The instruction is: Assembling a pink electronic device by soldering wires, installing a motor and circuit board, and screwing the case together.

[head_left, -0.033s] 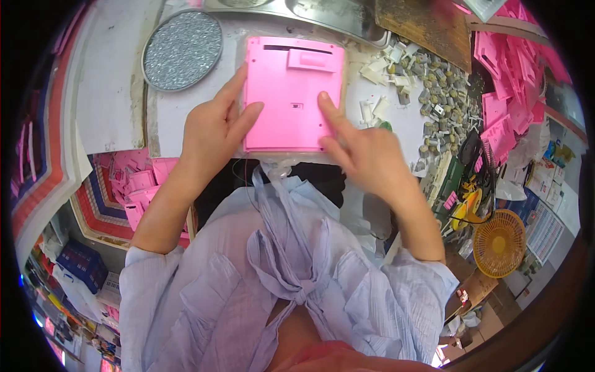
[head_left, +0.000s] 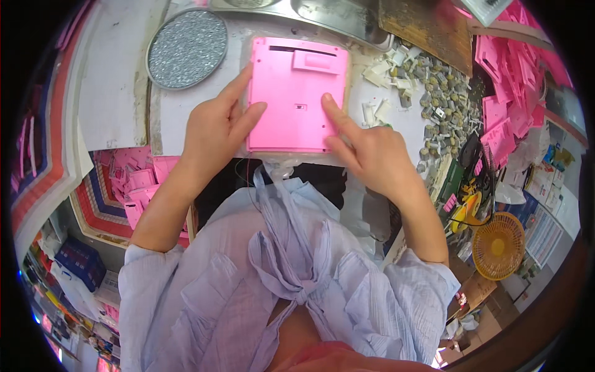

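Observation:
A flat, squarish pink plastic casing lies on a plastic-wrapped pad at the table's near edge. It has a dark slot along its far edge, a raised block below that slot and a small rectangular opening near the middle. My left hand grips the casing's left side, thumb on the face and forefinger along the edge; its other fingers are partly hidden. On the right, my right hand holds the casing down. Its forefinger presses on the face, its thumb is at the near right corner, and the remaining fingers are curled.
A round dish of small silvery metal pieces stands far left, beside a metal tray. White plastic pieces and many small grey parts lie to the right. Pink parts are heaped farther right, above a yellow basket.
The table and casing sit very slightly farther right in the picture. Both hands keep the same hold on the casing.

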### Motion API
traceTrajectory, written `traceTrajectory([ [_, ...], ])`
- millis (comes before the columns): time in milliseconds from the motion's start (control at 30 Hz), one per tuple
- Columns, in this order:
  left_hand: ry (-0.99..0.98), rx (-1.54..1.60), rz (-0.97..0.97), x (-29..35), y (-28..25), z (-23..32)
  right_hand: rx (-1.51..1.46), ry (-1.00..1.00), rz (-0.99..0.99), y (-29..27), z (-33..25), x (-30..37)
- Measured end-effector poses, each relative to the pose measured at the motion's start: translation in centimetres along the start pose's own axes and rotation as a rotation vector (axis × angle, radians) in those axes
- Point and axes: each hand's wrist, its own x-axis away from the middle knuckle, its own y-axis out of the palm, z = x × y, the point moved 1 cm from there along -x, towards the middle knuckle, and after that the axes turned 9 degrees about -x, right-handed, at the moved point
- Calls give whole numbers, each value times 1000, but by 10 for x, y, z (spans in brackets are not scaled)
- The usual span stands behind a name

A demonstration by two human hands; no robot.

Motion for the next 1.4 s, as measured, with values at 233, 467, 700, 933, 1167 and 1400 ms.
traceTrajectory([
  [233,462,-277,278,-9,-16,37,79,31,-10,-11,-3,-8],
  [467,633,-194,-29,5,-12,23,233,-21,-27,-13,-16,-12],
  [700,233,-608,474,-49,-68,-34,336,-88,-105,-30,-34,-29],
  [933,120,-562,336,-51,-78,-63,374,-262,-290,-75,-59,-95],
  [1167,75,-760,395,-93,-47,-86,560,-533,139,19,-70,-248],
  [1400,120,-650,564,-70,-53,-88,444,-717,181,22,-80,-259],
])
